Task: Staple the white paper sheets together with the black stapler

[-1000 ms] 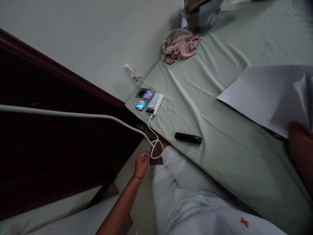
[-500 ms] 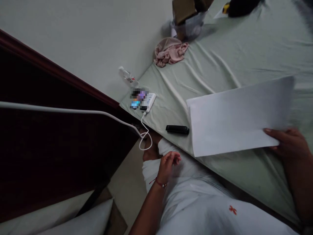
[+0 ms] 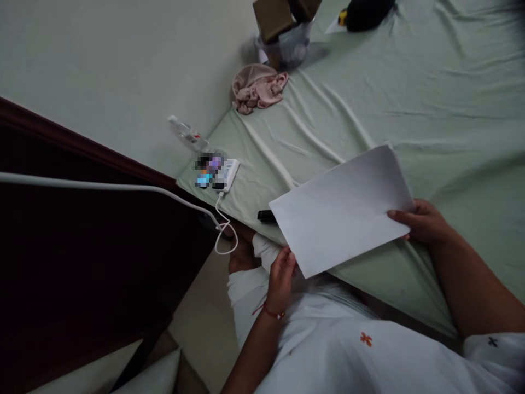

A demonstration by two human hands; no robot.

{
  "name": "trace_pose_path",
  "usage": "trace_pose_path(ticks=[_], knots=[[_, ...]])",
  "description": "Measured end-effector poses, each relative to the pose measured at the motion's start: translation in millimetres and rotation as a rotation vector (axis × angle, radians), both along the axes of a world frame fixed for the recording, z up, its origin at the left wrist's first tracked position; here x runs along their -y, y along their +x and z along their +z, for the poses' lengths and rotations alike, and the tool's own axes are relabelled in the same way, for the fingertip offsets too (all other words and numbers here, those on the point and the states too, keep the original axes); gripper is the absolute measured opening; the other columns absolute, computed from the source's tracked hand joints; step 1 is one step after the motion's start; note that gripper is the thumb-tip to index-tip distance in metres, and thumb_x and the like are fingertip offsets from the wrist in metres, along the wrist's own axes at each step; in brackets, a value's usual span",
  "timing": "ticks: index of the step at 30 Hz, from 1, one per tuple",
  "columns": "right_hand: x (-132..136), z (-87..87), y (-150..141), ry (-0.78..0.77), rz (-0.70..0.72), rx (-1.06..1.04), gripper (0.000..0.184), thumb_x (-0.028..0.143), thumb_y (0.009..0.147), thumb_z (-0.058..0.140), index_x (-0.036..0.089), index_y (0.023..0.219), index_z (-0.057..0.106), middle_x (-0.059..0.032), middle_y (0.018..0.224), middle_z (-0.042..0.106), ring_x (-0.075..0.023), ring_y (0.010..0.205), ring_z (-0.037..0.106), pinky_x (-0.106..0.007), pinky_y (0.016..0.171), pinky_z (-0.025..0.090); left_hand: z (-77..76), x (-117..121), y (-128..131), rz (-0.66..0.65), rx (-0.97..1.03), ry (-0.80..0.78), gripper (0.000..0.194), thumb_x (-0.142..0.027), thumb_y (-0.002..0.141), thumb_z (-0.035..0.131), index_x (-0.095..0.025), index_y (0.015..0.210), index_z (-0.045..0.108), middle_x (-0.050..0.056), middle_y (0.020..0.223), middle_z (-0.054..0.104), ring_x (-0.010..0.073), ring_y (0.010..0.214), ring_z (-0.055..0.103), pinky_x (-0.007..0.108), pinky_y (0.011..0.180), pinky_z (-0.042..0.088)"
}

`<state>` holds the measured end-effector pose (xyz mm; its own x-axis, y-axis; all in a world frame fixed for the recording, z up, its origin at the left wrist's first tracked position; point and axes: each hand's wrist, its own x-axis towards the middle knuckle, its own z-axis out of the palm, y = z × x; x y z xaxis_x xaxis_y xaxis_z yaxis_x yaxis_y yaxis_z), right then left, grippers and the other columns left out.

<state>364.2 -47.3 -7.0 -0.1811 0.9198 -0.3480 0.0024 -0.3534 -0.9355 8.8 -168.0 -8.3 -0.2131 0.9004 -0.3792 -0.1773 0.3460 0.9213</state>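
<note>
White sheets of paper (image 3: 340, 210) are held tilted over the near edge of the bed, blank on the side facing me. My right hand (image 3: 422, 221) grips their right end, thumb on top and fingers underneath. At the lower left edge of the paper is my left hand (image 3: 283, 271), its fingers curled and closed against that edge; some fingertips are hidden. A black stapler (image 3: 266, 216) lies on the bed just left of the paper, which covers most of it.
On the green bedsheet (image 3: 451, 148) lie a phone, blurred on screen, and a white power bank (image 3: 232, 174) with a white cable (image 3: 164, 189). A clear bottle (image 3: 188, 134), a pink cloth (image 3: 260, 90) and a plastic container (image 3: 287, 49) with boxes line the wall.
My right hand has brought the paper left and nearer to me, over the stapler. My left hand, earlier apart from the paper, now meets its left edge. The view has shifted right.
</note>
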Motion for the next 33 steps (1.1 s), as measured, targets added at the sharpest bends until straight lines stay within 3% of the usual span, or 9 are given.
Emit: trace_pose_path(ticks=[3,7,10,12,15,18,23,28,33], knots=[[1,-0.1,1,-0.030,-0.021,0.055,0.054,0.062,0.063,0.096,0.018,0.055,0.066,-0.0015,0.048,0.058,-0.0110,0.043,0.051,-0.022,0.043,0.037,0.7,1,0,-0.083,-0.037,0.017,0.055,-0.066,0.085,0.083,-0.016,0.107,0.081,0.004,0.081,0.072,0.0145,0.071,0.058,0.024,0.062,0.046],[-1,5.3,6,-0.103,-0.006,0.061,0.047,0.059,0.065,0.097,0.019,0.081,0.079,-0.0026,0.069,0.073,-0.0139,0.055,0.062,-0.022,0.048,0.047,-5.3,0,-5,-0.081,-0.114,0.019,0.056,-0.067,0.084,0.083,-0.015,0.104,0.083,0.008,0.093,0.080,0.0218,0.088,0.068,0.030,0.079,0.055],[-3,9.9,10,-0.123,-0.034,0.031,0.052,0.060,0.065,0.098,0.022,0.096,0.080,-0.0031,0.080,0.079,-0.0174,0.063,0.070,-0.024,0.052,0.054,-13.2,1,-9,-0.103,-0.146,0.004,0.056,-0.068,0.084,0.082,-0.015,0.100,0.084,0.008,0.091,0.080,0.0209,0.085,0.068,0.030,0.079,0.055],[-3,11.9,9,-0.147,-0.055,0.048,0.054,0.061,0.063,0.098,0.022,0.095,0.080,-0.0044,0.081,0.080,-0.0196,0.066,0.072,-0.026,0.055,0.058,-17.9,2,-10,-0.121,-0.141,-0.013,0.056,-0.069,0.084,0.082,-0.015,0.098,0.083,0.007,0.090,0.080,0.0195,0.082,0.066,0.028,0.076,0.053],[-1,13.2,2,-0.182,-0.036,0.145,0.053,0.064,0.063,0.097,0.019,0.082,0.076,-0.0060,0.073,0.077,-0.0192,0.057,0.068,-0.027,0.047,0.055,-21.4,0,-10,-0.112,-0.137,-0.051,0.059,-0.072,0.081,0.083,-0.014,0.088,0.080,0.005,0.082,0.076,0.0165,0.075,0.061,0.026,0.068,0.049],[1,13.2,-6,-0.131,-0.108,0.199,0.053,0.063,0.061,0.096,0.018,0.074,0.071,-0.0029,0.065,0.072,-0.0155,0.050,0.061,-0.025,0.042,0.049,-19.1,-2,-7,-0.037,-0.101,-0.054,0.060,-0.074,0.079,0.084,-0.015,0.079,0.074,0.001,0.071,0.067,0.0128,0.068,0.054,0.024,0.062,0.044],[-2,12.1,-11,-0.048,-0.288,0.209,0.048,0.059,0.064,0.093,0.020,0.073,0.067,0.0010,0.059,0.065,-0.0123,0.046,0.053,-0.022,0.039,0.041,-10.9,1,-2,-0.036,0.001,-0.047,0.054,-0.067,0.079,0.087,-0.017,0.091,0.072,-0.001,0.071,0.066,0.0081,0.058,0.044,0.021,0.054,0.033],[-3,15.7,-13,-0.005,-0.275,0.181,0.039,0.052,0.069,0.091,0.023,0.083,0.069,0.0012,0.066,0.069,-0.0136,0.051,0.057,-0.023,0.042,0.045,-6.7,2,1,-0.013,0.004,-0.065,0.047,-0.057,0.079,0.089,-0.018,0.078,0.063,-0.002,0.064,0.063,0.0079,0.057,0.043,0.021,0.053,0.030],[-4,17.4,-13,0.040,-0.303,0.199,0.039,0.052,0.068,0.091,0.023,0.079,0.068,0.0020,0.062,0.065,-0.0125,0.048,0.051,-0.023,0.039,0.041,0.6,-4,3,0.037,0.124,-0.050,0.043,-0.056,0.077,0.085,-0.018,0.088,0.068,-0.001,0.071,0.066,0.0068,0.053,0.045,0.020,0.048,0.025]])
